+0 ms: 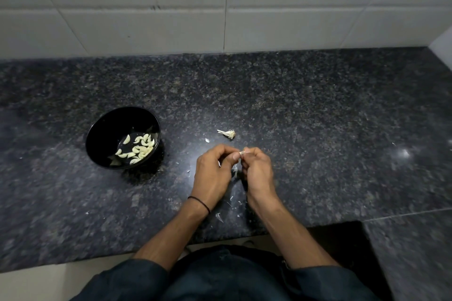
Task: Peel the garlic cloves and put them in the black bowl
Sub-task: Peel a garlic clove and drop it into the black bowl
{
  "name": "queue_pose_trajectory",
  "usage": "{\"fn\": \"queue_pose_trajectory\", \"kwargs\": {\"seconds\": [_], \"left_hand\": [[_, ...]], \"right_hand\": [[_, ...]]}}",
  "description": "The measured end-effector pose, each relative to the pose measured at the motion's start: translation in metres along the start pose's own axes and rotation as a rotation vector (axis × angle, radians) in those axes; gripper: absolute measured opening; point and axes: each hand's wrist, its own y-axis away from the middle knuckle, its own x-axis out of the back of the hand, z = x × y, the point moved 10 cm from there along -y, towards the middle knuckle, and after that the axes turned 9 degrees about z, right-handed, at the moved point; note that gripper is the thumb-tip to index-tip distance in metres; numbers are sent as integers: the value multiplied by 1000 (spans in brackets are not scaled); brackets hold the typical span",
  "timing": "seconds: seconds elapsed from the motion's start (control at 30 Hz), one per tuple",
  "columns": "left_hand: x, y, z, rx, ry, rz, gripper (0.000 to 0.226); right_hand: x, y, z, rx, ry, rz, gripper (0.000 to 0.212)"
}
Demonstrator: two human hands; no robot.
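Note:
A black bowl (102, 129) stands on the dark granite counter at the left and holds several peeled pale garlic cloves (139, 148). To its right, above the counter, my left hand (212, 173) and my right hand (256, 171) meet with curled fingers. Both pinch a small garlic clove (242, 153) between their fingertips; only its tip shows. A strip of papery skin (235, 170) hangs below the clove between the hands.
A bare garlic stem with root end (228, 133) lies just beyond the hands. Small skin flakes (219, 217) lie scattered on the counter (318, 117) under the wrists. White tiled wall (220, 7) runs along the back; the counter's front edge is near my body.

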Motion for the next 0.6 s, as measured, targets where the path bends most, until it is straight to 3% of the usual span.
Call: {"fn": "queue_pose_trajectory", "kwargs": {"seconds": [0.13,0.27,0.43,0.6], "left_hand": [[-1,0,-7,104,83,-4,5],[-4,4,-15,250,268,-30,6],[-14,12,-19,400,497,-84,11],[-14,14,-21,413,545,-81,12]], "right_hand": [[8,4,-17,226,334,52,30],[8,17,-37,436,508,76,22],[9,15,-31,364,373,92,26],[5,12,-28,310,276,79,31]]}}
